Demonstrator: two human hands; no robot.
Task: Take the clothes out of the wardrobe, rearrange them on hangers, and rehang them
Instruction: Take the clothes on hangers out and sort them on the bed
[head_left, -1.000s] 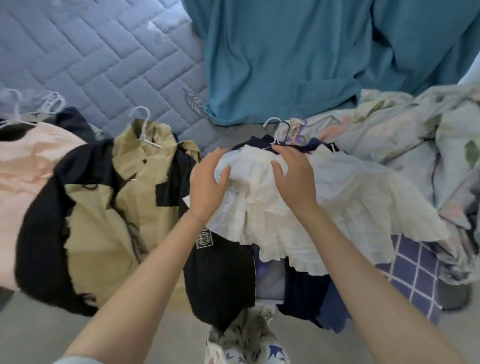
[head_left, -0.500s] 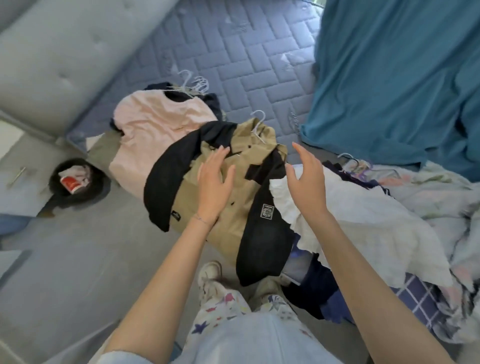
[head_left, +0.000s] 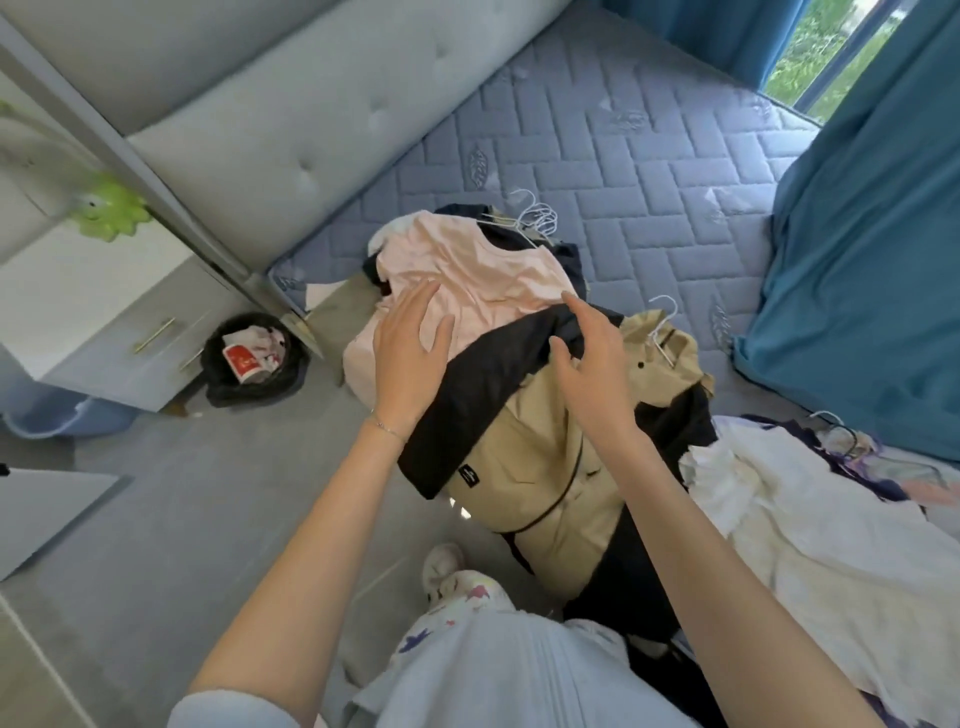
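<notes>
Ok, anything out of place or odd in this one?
Nothing spilled or damaged. The khaki-and-black jacket droops off the mattress edge toward the floor, and its black sleeve lies across the pink top, so the two garments overlap untidily.

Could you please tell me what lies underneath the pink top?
Under the pink top, a dark garment shows at the edges, with white hangers poking out beyond; the rest is covered.
</notes>
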